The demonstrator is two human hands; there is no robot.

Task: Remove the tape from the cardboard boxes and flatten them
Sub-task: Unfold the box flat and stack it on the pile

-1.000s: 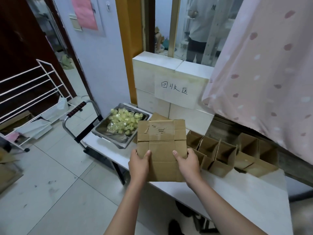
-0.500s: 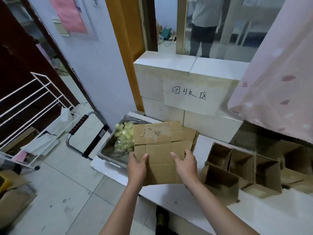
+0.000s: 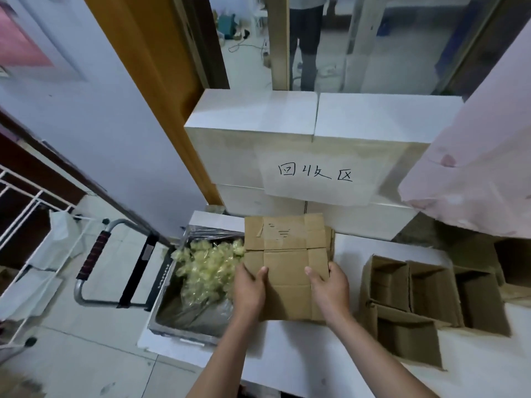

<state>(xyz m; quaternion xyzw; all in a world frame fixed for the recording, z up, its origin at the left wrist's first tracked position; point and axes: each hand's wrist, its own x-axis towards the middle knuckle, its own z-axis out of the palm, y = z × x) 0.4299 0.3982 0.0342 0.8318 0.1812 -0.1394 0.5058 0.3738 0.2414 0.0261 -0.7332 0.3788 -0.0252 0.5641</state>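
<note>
Your left hand [image 3: 249, 288] and right hand [image 3: 329, 288] both grip the flattened brown cardboard box [image 3: 287, 254], thumbs on top, fingers hidden beneath. You hold it over the white table [image 3: 330, 354], its far edge close to the stacked white boxes with a handwritten paper label [image 3: 313, 175]; possibly it rests on other flat cardboard, hard to tell. Metal tray of crumpled yellowish tape [image 3: 198, 282] sits just left. Open brown cardboard boxes [image 3: 416, 300] stand to the right.
</note>
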